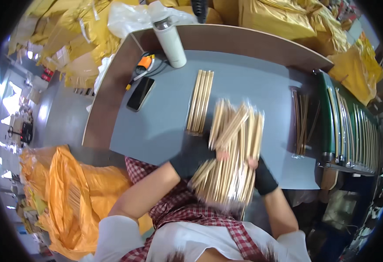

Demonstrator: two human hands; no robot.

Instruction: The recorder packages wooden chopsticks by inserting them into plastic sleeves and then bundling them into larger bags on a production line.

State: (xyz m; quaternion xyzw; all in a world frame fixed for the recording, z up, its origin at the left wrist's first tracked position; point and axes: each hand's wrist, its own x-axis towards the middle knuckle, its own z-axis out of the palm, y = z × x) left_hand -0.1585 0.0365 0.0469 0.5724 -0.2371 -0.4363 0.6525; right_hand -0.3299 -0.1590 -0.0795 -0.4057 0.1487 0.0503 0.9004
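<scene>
Stick bundle (235, 172) | long axis forward, slightly rightward | held by left hand (199, 157), right hand (262, 174)

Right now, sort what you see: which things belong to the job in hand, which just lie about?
Likely for the job:
- stick bundle, in left hand and right hand
- row of sticks
- green stick holder and sticks beside it

Probably lying about:
- white bottle
- dark phone
- orange item

Received at my end: tabletop (252, 78), moderately bright, soft shadow left of the wrapped stick bundle (233, 190); bundle, sharp glare on its plastic, lower end motion-blurred; far-left white patches (11, 98), overexposed; rim, black (my fisheye bows straight edges).
</scene>
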